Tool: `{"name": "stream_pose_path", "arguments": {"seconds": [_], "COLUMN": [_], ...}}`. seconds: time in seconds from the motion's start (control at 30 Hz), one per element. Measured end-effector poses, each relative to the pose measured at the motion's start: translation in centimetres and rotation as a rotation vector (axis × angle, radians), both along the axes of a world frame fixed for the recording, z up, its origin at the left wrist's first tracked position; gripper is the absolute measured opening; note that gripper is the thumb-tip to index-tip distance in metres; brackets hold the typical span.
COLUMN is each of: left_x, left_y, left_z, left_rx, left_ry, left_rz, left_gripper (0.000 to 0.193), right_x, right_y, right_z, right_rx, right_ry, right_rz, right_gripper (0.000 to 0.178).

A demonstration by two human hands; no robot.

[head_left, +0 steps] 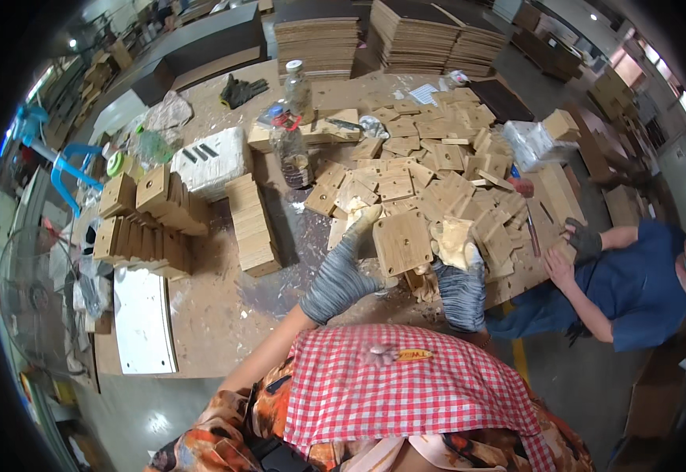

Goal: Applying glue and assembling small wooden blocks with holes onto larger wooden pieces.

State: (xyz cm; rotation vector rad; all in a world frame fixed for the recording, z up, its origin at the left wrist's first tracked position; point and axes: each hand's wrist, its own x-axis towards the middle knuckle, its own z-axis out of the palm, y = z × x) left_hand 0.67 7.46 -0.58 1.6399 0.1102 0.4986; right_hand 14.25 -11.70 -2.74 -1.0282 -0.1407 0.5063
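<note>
A square wooden block (403, 242) with drilled holes near its corners is between my two gloved hands, at the near edge of a heap of similar blocks (441, 169). My left hand (341, 271), in a grey glove with cream-coated fingers, is closed at the block's left side, fingers above and thumb low. On the right side, my right hand (459, 275) has its cream-coated fingers curled by the block's edge; their undersides are hidden. More wood shows below the block, between the hands.
Stacked wooden blocks (150, 224), a row of blocks (252, 224) and a white panel (145, 321) occupy the left side. Bottles (290, 153) stand beyond, near a dark glove (242, 91). At right, a co-worker (626, 275) in blue holds a block. Board stacks (317, 49) rise behind.
</note>
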Motion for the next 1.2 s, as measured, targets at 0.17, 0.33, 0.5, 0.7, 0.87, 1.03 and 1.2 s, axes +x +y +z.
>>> {"name": "stream_pose_path", "arguments": {"seconds": [0.17, 0.33, 0.5, 0.7, 0.87, 1.03, 1.2], "left_x": [-0.8, -0.2, -1.0, -2.6, -3.5, -2.7, -3.7], "left_y": [0.7, 1.9, 4.0, 5.1, 3.9, 3.6, 4.2], "left_z": [-1.1, -2.0, -3.9, -8.4, -7.8, -6.8, -8.0], "left_rx": [0.08, -0.132, -0.425, -1.197, -1.32, -1.314, -0.832], "left_ry": [0.062, -0.107, -0.058, -0.016, 0.149, 0.143, 0.376], "left_rz": [0.127, 0.099, 0.15, 0.147, 0.293, 0.195, 0.249], "left_gripper": [0.109, 0.115, 0.102, 0.05, 0.057, 0.072, 0.051], "right_x": [0.7, 1.9, 0.6, -3.0, -2.8, 0.7, 2.6], "right_y": [1.5, 1.5, 3.1, 4.3, 4.7, 3.2, 1.4], "right_z": [0.8, -3.4, -10.7, -11.5, -7.0, -5.0, -5.7], "right_rx": [0.395, 0.242, 0.066, -0.914, -0.961, -1.519, -1.355], "right_ry": [0.285, 0.12, -0.17, -1.027, -1.168, -1.385, -1.156], "right_rz": [0.26, 0.195, 0.391, 0.767, 0.41, 0.103, 0.113], "right_gripper": [0.066, 0.048, 0.037, 0.05, 0.053, 0.046, 0.036]}}
